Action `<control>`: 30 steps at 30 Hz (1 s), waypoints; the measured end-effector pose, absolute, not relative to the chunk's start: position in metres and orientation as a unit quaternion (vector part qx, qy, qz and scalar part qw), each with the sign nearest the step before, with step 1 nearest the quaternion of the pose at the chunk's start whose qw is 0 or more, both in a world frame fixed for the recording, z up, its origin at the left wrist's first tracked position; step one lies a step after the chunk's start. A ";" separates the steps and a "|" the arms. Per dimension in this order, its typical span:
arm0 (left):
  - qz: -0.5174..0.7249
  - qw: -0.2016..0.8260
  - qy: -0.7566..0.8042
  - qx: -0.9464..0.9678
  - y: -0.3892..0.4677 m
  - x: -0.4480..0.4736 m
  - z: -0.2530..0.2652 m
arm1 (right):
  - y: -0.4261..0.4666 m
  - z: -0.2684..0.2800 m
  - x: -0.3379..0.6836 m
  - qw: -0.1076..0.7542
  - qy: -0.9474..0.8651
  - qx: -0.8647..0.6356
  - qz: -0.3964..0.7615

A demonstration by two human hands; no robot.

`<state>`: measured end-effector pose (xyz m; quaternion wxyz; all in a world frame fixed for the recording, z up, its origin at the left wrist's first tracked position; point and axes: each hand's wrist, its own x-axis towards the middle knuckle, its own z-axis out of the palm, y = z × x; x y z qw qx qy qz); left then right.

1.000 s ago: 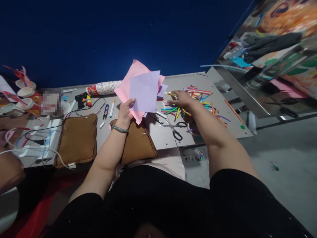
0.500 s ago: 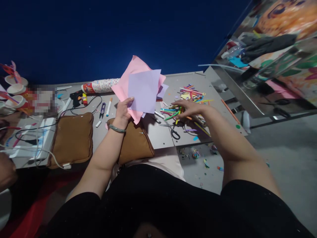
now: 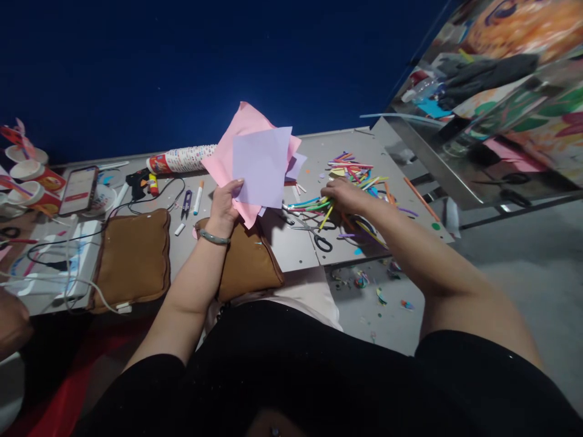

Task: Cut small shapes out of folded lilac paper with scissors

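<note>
My left hand (image 3: 225,205) is closed on sheets of paper held up above the table. A flat lilac sheet (image 3: 262,167) faces me, with crinkled pink paper (image 3: 243,121) behind it. To the right, my right hand (image 3: 345,194) is down in a loose pile of coloured pipe cleaners (image 3: 353,165), its fingers curled together around some of them. Green and blue ends (image 3: 307,205) stick out to the left of the fingertips; what lies under the palm is hidden. Scissors with black handles (image 3: 322,243) rest just below that hand.
On the left are brown cushions (image 3: 132,258), a white power strip (image 3: 82,261) with cables, a phone (image 3: 78,190), paper cups (image 3: 39,195), a glue gun (image 3: 136,182), thread snips (image 3: 186,203) and a marker (image 3: 198,197). A metal table (image 3: 437,149) holds clutter at right. Another person's hand (image 3: 13,321) shows far left.
My right hand has moved left and down into the pipe cleaners, its spread fingers now closed together. The left hand keeps the paper nearly where it was.
</note>
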<state>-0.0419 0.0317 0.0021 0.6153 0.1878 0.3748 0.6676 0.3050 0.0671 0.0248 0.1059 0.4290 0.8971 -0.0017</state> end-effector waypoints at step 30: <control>0.662 0.622 0.372 0.192 0.030 -0.041 0.007 | 0.078 0.053 0.399 0.039 0.849 0.488 -0.199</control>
